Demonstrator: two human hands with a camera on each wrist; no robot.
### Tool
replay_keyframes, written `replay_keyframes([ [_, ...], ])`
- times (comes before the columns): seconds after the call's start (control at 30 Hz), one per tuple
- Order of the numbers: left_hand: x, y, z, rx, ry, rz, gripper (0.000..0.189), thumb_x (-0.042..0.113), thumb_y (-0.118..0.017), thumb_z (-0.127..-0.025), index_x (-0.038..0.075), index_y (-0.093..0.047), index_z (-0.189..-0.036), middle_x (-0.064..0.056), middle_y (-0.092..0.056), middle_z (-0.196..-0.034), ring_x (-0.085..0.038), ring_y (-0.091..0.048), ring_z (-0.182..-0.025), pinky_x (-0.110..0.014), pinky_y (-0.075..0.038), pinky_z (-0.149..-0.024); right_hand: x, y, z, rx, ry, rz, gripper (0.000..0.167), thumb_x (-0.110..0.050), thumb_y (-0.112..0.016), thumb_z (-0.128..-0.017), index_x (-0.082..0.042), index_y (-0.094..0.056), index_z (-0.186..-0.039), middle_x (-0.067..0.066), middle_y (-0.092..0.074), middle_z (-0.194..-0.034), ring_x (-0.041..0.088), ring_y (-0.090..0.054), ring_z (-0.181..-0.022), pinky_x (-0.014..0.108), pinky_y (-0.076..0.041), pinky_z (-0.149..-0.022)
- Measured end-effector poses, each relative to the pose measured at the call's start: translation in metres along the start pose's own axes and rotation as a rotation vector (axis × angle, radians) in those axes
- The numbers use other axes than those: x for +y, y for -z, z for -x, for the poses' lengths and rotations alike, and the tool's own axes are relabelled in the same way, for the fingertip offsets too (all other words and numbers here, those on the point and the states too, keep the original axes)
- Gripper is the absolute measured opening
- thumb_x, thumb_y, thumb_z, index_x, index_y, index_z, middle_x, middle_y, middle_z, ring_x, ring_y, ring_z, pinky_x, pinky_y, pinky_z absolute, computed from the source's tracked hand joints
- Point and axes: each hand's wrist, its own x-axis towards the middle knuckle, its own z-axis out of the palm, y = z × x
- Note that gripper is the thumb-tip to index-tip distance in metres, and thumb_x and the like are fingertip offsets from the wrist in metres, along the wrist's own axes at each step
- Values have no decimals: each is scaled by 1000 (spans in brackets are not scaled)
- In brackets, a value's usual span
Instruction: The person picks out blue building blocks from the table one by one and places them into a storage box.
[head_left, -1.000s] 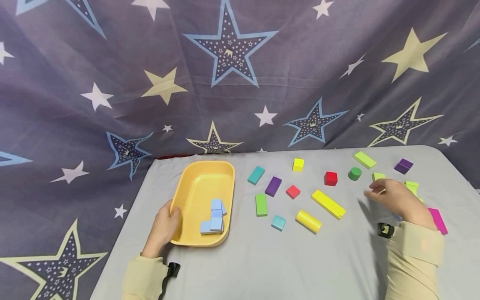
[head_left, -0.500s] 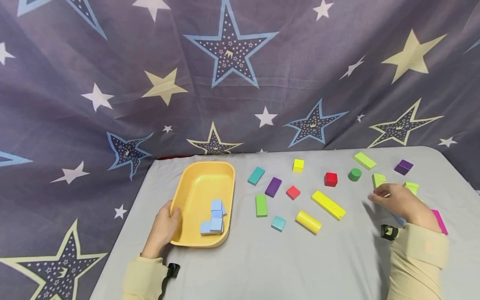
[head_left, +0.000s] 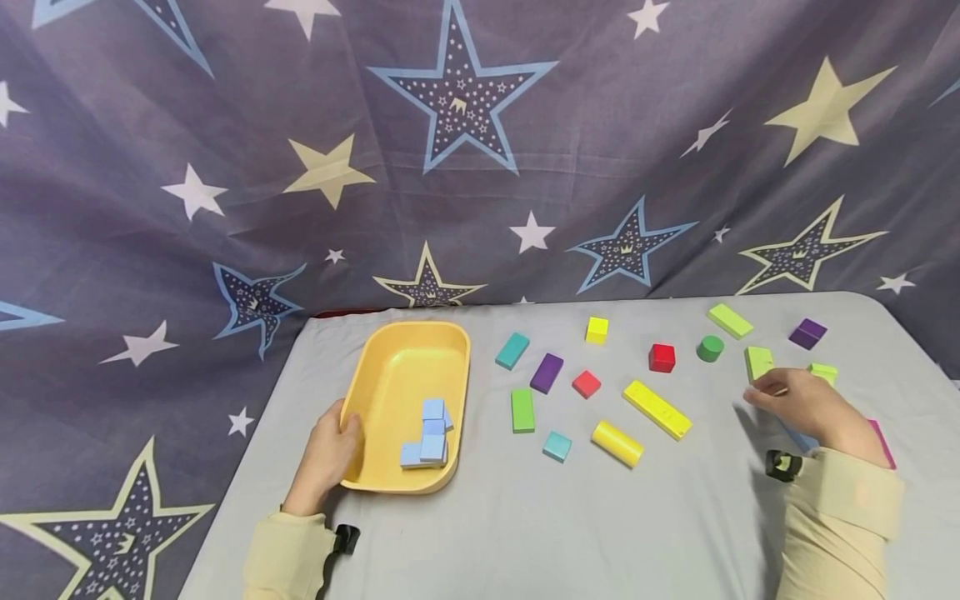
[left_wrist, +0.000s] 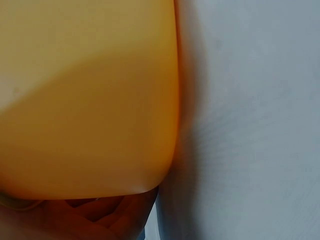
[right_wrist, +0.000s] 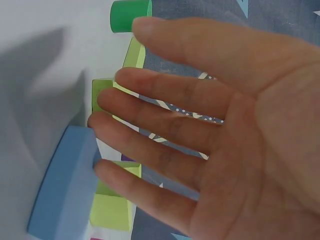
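Observation:
My left hand (head_left: 325, 454) grips the left side of a yellow tray (head_left: 405, 358), thumb over the rim. In the left wrist view the tray wall (left_wrist: 100, 125) hides most of that hand. Several light blue blocks (head_left: 432, 447) lie in the tray's near right corner. Over the right part of the table is my right hand (head_left: 813, 408), fingers extended and slightly spread, holding nothing. A long blue block (right_wrist: 65, 185) lies close to its fingertips in the right wrist view. Just beyond the fingers lies a lime green block (head_left: 759, 361).
Between the hands lie scattered blocks, among them a yellow cylinder (head_left: 617, 443), a long yellow block (head_left: 657, 410) and a red cube (head_left: 662, 358). A green cylinder (head_left: 709, 348) and a purple block (head_left: 807, 333) are farther back. A star-patterned curtain (head_left: 480, 208) hangs behind the table.
My right hand has shifted slightly right and nearer to me, showing more of the lime green block and the blue block. My left hand and the tray have stayed in place.

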Motion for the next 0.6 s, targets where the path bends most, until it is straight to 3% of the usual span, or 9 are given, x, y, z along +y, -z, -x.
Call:
replay_keyframes([
  [0.33, -2, 0, 0, 0, 7, 0, 43, 13, -37, -104, -6, -43, -142, -29, -59, -126, -34, -59, -103, -44, -48, -85, 6, -1, 0, 19, 36, 0, 28, -7, -67, -90, 18, -64, -102, 27, -70, -91, 40, -68, -85, 47, -53, -76],
  [0.6, -2, -1, -1, 0, 7, 3, 44, 14, -36, -104, -6, -42, -143, -30, -58, -128, -36, -59, -106, -47, -47, -89, 12, 2, 4, -17, 5, 26, 29, -6, -69, -87, 18, -63, -102, 32, -67, -96, 48, -64, -92, 58, -49, -82],
])
